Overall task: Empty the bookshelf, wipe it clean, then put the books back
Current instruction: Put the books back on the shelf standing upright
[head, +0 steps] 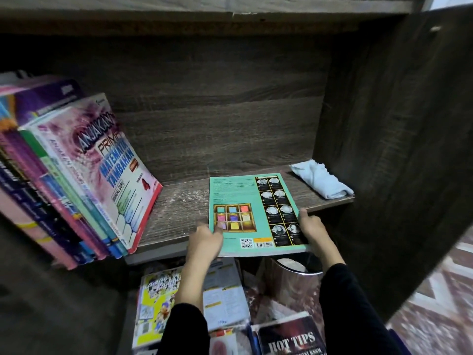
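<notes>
Hands hold a teal book (245,201) at both side edges. The left hand (207,237) curls over its left edge with fingertips on the cover, and the right hand (311,226) grips its right edge. The book lies flat, back cover up, on the shelf board (179,208). Its near end, with the barcode, overhangs the board's front edge.

To the left, well apart from it, a row of leaning books (76,175) takes up that end of the board and tilts toward the left; the outermost one has a pink and white mathematics cover. A crumpled light blue cloth (320,181) lies at the board's right end, just beside the book's far right corner and against the dark side panel (396,149). The bare board between the row and the book shows whitish streaks.

Below the shelf, under the forearms, lie a yellow comic-style book (156,303), an open booklet (225,295) and a dark book titled HOT TIPS (291,339). A shiny metal bin (294,280) stands directly beneath the overhanging end. Patterned floor (448,290) shows at the far right.
</notes>
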A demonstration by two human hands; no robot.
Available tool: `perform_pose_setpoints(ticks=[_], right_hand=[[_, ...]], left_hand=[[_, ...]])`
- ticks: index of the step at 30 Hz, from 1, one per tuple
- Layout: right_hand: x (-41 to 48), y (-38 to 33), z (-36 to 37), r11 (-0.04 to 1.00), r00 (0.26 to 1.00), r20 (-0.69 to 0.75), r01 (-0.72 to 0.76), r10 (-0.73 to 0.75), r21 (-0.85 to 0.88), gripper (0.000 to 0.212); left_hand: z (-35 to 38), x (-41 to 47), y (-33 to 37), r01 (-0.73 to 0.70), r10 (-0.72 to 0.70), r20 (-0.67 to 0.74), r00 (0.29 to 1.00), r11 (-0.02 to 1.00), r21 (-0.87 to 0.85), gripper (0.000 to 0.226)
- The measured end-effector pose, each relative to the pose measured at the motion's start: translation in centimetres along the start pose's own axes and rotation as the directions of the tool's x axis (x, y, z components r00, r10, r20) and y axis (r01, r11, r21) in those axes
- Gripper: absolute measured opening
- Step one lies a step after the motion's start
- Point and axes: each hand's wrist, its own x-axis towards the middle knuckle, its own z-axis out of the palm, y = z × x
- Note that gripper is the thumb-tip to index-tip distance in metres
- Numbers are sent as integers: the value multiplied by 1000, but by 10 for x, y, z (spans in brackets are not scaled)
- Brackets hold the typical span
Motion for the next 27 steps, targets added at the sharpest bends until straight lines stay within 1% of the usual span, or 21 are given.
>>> perform_pose_setpoints(ticks=[2,4,6,8,10,11,13,16,17,19,20,22,24,27], right_hand=[[-1,2,5,978,991,134,-42,15,202,56],[-2,4,7,932,960,277,-126,29,339,44],[-6,5,7,907,930,366,-171,20,385,31],[-8,3,6,893,930,368,-158,-8,420,27],[-8,-3,4,900,946,319,-97,-48,424,33],[-11,-7,3,897,950,301,-60,-83,438,30],[-17,-16,0,865,944,266,39,-196,500,18],[-35,-35,-5,788,905,179,223,-387,574,17],[-40,-42,-6,752,878,145,293,-456,590,17],[-52,-55,-5,686,813,88,422,-576,592,18],[-58,-60,-1,657,781,52,485,-622,577,20],[-70,-72,13,596,703,-50,637,-709,489,25],[-81,-79,37,552,634,-146,746,-759,373,32],[-100,-80,84,510,547,-253,837,-798,198,35]], left_hand=[[4,-2,0,19,-20,-7,1000,997,-80,37],[4,-2,0,19,-22,-39,999,996,-89,34],[2,-2,0,-4,-2,-93,996,998,-57,35],[0,-3,1,-22,15,-136,991,998,-51,33],[-3,-6,3,-85,73,-170,983,994,-64,30],[-5,-8,5,-121,105,-188,977,990,-76,29],[-8,-11,8,-175,143,-220,965,975,-134,29],[-17,-8,7,-246,170,-280,945,932,-267,31],[-21,-6,5,-267,180,-291,939,918,-293,32],[-32,-5,3,-258,189,-257,948,927,-271,33],[-38,-5,3,-248,190,-241,952,938,-241,34],[-51,-9,5,-270,213,-257,943,939,-211,40],[-67,-15,12,-352,278,-324,905,915,-199,45],[-94,-19,29,-521,429,-408,806,842,-143,50]])
